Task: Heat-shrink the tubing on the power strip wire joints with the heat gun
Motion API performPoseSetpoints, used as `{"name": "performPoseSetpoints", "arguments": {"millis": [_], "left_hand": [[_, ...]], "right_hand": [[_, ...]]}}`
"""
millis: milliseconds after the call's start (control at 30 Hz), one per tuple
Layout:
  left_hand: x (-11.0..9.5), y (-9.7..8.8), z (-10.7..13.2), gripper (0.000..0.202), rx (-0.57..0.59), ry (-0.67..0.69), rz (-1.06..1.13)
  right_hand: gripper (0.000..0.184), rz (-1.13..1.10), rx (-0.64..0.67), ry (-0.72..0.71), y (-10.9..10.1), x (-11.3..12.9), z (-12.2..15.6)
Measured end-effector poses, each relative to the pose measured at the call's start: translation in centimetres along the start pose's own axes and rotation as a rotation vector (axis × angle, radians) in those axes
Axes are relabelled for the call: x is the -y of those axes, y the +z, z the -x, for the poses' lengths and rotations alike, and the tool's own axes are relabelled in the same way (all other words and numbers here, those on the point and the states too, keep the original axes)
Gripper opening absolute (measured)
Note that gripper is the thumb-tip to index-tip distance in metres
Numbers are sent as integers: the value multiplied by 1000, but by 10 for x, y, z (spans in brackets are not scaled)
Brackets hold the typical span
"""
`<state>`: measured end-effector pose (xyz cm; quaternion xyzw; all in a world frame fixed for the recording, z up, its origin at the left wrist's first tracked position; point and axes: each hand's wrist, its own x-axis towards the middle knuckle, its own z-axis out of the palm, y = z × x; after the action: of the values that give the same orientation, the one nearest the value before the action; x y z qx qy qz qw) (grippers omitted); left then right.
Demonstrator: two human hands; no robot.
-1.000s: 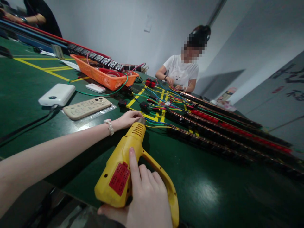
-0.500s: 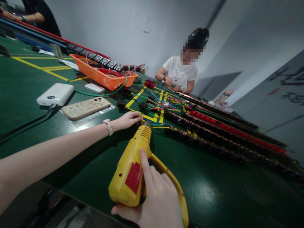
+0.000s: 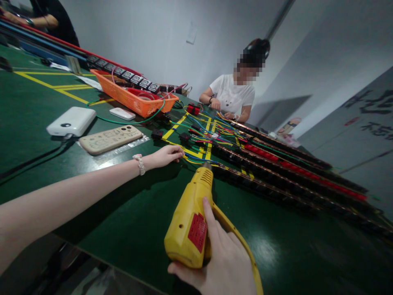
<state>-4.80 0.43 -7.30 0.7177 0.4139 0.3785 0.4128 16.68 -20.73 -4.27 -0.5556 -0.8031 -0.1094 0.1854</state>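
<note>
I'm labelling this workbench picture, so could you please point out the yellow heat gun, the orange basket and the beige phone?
Yellow heat gun (image 3: pixel 190 209), head view: its casing.
Orange basket (image 3: pixel 129 101), head view: long side wall.
Beige phone (image 3: pixel 111 140), head view: patterned back.

Worktable (image 3: pixel 101 221), wires (image 3: pixel 199 159) at centre.
Heat gun (image 3: pixel 188 211): front, in right hand (image 3: pixel 229 256), nozzle (image 3: pixel 208 165) just before the wires. Left hand (image 3: pixel 166 156): at wires' left end. Strips (image 3: pixel 260 185): rightward from wires. Phone (image 3: pixel 110 139): left of left hand, on plastic sheet (image 3: pixel 135 144). Power bank (image 3: pixel 72 121): left of phone. Basket (image 3: pixel 124 97): behind phone. Co-worker (image 3: pixel 236 96): across the worktable.
</note>
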Motion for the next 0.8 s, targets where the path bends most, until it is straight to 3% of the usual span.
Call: {"name": "performPoseSetpoints", "arguments": {"millis": [300,400,567,800], "left_hand": [[-14,-7,5,33,107,-16,-71],[-16,-11,6,35,136,-12,-106],[-17,-14,6,35,172,-50,-17],[-19,-14,8,38,129,-44,-38]], "right_hand": [[109,108,-21,-64,-4,-10,0],[108,97,-34,-17,-3,-8,1],[108,69,-36,-5,3,-7,3],[113,42,-12,-37,-1,-4,3]]}}
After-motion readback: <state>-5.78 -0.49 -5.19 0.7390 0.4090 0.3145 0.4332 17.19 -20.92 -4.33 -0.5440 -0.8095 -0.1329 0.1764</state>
